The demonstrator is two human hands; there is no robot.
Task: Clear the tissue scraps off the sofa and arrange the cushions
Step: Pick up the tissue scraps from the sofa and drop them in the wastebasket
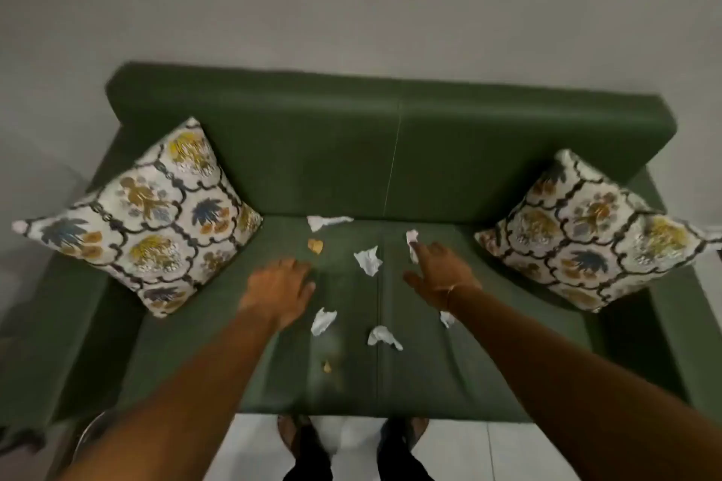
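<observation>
Several white tissue scraps lie on the seat of a green sofa point(390, 152): one at the back point(326, 222), one in the middle point(368, 261), two nearer the front point(323, 321) point(383, 337). Small orange bits point(315, 245) lie among them. My right hand point(439, 269) reaches over the seat with fingers spread, its fingertips touching a tissue scrap point(412, 244). My left hand point(279, 287) hovers palm down over the seat, holding nothing. A patterned cushion point(148, 223) leans at the left end, another cushion point(594, 234) at the right end.
A grey wall rises behind the sofa. My feet point(297, 437) stand on white floor tiles at the sofa's front edge. A round metal object point(92, 430) shows at the lower left by the armrest.
</observation>
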